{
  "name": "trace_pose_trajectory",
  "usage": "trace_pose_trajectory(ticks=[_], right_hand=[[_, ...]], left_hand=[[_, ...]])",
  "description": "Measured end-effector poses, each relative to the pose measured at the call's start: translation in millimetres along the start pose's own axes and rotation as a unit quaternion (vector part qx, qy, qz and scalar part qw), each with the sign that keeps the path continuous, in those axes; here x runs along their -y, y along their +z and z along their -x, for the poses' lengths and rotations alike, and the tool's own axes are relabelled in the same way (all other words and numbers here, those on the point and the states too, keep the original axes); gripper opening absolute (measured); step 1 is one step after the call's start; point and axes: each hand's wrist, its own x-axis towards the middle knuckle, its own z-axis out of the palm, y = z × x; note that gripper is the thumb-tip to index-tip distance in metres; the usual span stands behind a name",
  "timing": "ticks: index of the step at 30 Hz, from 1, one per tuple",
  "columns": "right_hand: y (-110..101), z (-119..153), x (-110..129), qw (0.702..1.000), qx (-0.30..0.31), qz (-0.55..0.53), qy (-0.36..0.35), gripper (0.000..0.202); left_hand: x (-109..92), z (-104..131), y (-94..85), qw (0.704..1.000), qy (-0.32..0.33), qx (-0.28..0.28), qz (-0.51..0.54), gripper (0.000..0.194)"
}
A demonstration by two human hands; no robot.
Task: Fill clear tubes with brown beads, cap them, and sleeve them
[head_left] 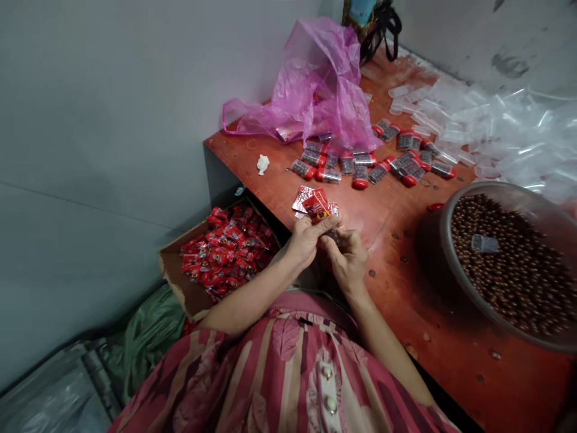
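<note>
My left hand and my right hand meet at the table's front edge, fingers pinched together around a small item that is mostly hidden; a little dark, clear plastic shows between them. Just beyond my fingertips, small red printed packets lie on the red table. Farther back are several clear tubes with red caps and dark contents. A pink plastic bag is crumpled behind them.
A cardboard box full of red packets stands lower left. On the right, a large tub holds brown beads and a clear cup. Empty clear tubes are heaped behind it. A wall borders the left.
</note>
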Motion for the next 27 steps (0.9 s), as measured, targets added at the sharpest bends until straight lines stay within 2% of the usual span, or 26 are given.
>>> trace_pose_trajectory(ticks=[2,6,9,11,16,19,23,25,27], right_hand=[[1,0,3,0.999,0.017,-0.026,0.025,0.021],[3,-5,8,0.981,0.047,-0.135,0.128,0.029],[3,-7,7,0.971,0.058,-0.174,0.152,0.031],[2,-7,4,0.969,0.078,-0.183,0.145,0.029],[-3,-3,0,0.971,0.115,-0.169,0.123,0.031],[-1,-6,0,0.968,0.103,-0.183,0.139,0.028],[10,-13,2,0.959,0.088,-0.211,0.167,0.033],[13,-15,5,0.955,0.108,-0.214,0.177,0.035],[10,-16,8,0.955,0.125,-0.204,0.175,0.035]], left_hand=[[1,1,-1.6,1.000,-0.018,0.018,-0.001,0.033],[-1,6,-7.8,0.992,-0.082,0.091,-0.022,0.042],[-5,6,-11.3,0.989,-0.097,0.113,-0.022,0.045],[-7,5,-13.0,0.991,-0.087,0.102,-0.013,0.044],[-5,5,-16.4,0.999,-0.028,0.035,0.003,0.041],[1,9,-15.3,0.999,-0.028,0.021,0.003,0.039],[4,16,-15.9,0.999,-0.024,0.018,0.034,0.035],[-2,22,-23.3,0.999,-0.008,0.001,0.036,0.034],[-10,31,-37.0,0.997,0.034,-0.054,0.041,0.040]])
